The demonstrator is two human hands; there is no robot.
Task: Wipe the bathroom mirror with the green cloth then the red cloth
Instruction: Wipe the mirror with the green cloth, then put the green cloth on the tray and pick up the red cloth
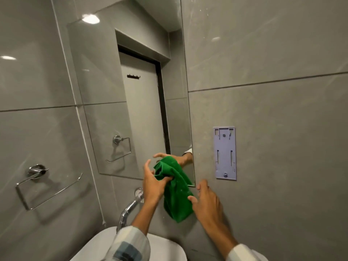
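Head view: your left hand (153, 183) is raised in front of the lower right corner of the mirror (120, 102), its grip clamped on the upper, bunched part of the green cloth (175, 193). Thumb and fingers pinch the fold; the rest of the cloth hangs down loose below the mirror's bottom edge, over the grey tiled wall (273, 53).

Your right hand (206, 201) is just beside the hanging part of the cloth, on its right. Fingers are spread, grip apart. The thumb tip touches or nearly touches the cloth's right edge; you cannot tell which from this angle. Nothing is held in it.

Mirror: tall pane fixed to the wall, showing a reflected door, a towel ring and the reflection of your left hand with the cloth top.

Other fixtures:
- chrome towel ring (37, 185) on the left wall, well apart from the hands.
- chrome tap (130, 208) below the left forearm, above the white basin (98, 245) at the bottom edge.
- pale violet wall bracket (225, 153) right of the mirror, near but apart from the right hand.

Both sleeves are light-coloured; the left one has a check pattern.
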